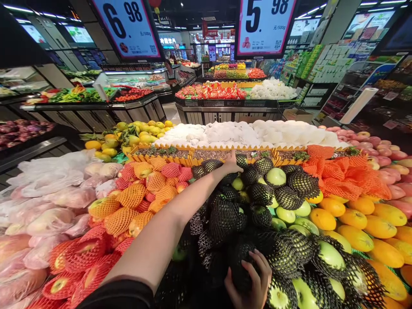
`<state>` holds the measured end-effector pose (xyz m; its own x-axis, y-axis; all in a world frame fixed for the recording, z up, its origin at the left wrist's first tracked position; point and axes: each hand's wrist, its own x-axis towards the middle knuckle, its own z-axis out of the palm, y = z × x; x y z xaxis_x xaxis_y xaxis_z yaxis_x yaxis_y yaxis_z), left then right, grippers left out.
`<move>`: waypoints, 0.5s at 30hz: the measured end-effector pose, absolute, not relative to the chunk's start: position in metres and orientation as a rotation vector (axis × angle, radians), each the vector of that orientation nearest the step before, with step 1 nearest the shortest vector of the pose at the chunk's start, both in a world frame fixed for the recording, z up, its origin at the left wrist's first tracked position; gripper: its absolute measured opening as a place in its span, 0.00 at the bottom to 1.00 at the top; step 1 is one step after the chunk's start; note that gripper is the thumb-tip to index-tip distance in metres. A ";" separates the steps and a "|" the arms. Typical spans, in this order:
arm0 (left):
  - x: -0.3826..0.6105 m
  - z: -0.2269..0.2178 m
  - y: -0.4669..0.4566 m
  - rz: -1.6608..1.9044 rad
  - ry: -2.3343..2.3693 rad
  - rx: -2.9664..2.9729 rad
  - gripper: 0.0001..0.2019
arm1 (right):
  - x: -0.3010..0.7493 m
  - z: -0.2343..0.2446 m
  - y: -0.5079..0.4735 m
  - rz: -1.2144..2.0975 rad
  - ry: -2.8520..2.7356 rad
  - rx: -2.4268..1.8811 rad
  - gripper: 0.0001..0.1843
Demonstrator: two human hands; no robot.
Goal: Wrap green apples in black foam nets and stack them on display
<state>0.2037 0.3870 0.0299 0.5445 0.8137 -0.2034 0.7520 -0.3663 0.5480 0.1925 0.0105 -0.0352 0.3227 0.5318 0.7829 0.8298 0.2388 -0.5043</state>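
Note:
My left hand point(232, 164) reaches far across the pile of black-netted green apples, near the yellow picket edging. Its visible fingers are stretched apart beside a netted apple point(242, 160); whether it touches the dark netted fruit under the palm is hard to see. Close to me, my right hand point(252, 281) curls its fingers and thumb round a fruit in a black foam net point(238, 264). Deep shadow hides that fruit's colour. Around both hands lie green apples point(276, 177), some in black nets and some partly bare.
Fruit in red and orange nets point(133, 201) lies left, with plastic-wrapped fruit point(54, 214) beyond. Orange-yellow oblong fruit point(355, 238) and loose orange nets point(347, 174) are at right. Behind the picket edging point(201, 162) sit white-wrapped fruits point(231, 134). Price screens point(265, 28) hang above.

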 end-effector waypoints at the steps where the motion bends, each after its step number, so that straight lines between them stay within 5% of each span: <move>1: 0.205 0.030 0.384 0.187 1.214 2.203 0.48 | 0.193 -0.035 0.011 -0.325 -1.342 -1.424 0.11; 7: 0.196 0.044 0.380 0.363 1.111 2.242 0.46 | 0.196 -0.040 0.012 -0.315 -1.359 -1.418 0.12; 15: 0.084 0.119 0.406 0.227 1.154 2.386 0.47 | 0.197 -0.036 0.013 -0.347 -1.372 -1.432 0.15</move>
